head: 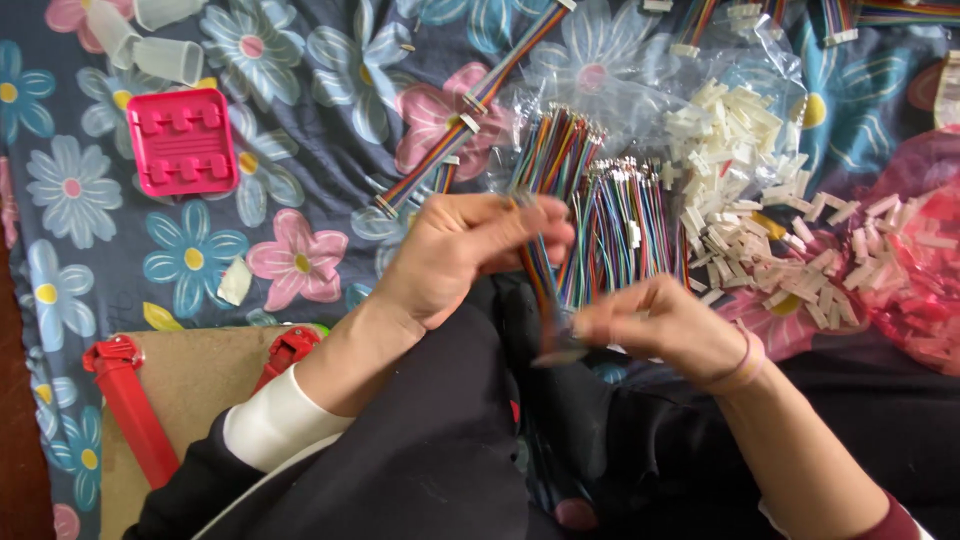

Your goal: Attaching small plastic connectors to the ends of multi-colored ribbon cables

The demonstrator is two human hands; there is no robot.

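The left hand [470, 250] comes in from the lower left, with the wrist bent and the back of the hand turned up to the camera. Its fingers are curled together and pinch a thin strip of coloured wires [543, 275], which runs down from the fingertips toward the lap. The right hand [665, 325] comes in from the lower right and lies lower, just beside the left one. Its fingers are closed on the lower end of the same strip, but this end is blurred and I cannot tell exactly how it is held. A pink band [745, 362] sits around the right wrist.

Just behind the hands stands a thick bundle of loose wires [600, 210] in many colours, thin and smooth, with small metal tips at the top. It lies half inside a clear, wrinkled plastic bag [640, 110]. To the right is a pile of small white plastic connectors [770, 250], hard and blocky, and some lie scattered on a red plastic bag [925, 270]. A flat rainbow ribbon cable [480, 100] lies diagonally further back.

All this lies on a dark blue cloth [330, 170] printed with large pink, blue and white flowers. At the upper left a pink square plastic tray [182, 140] lies on it. At the lower left is a brown cardboard piece [185, 400] with red plastic parts [130, 410] at its edges. The person wears dark sleeves with a white cuff [270, 420].
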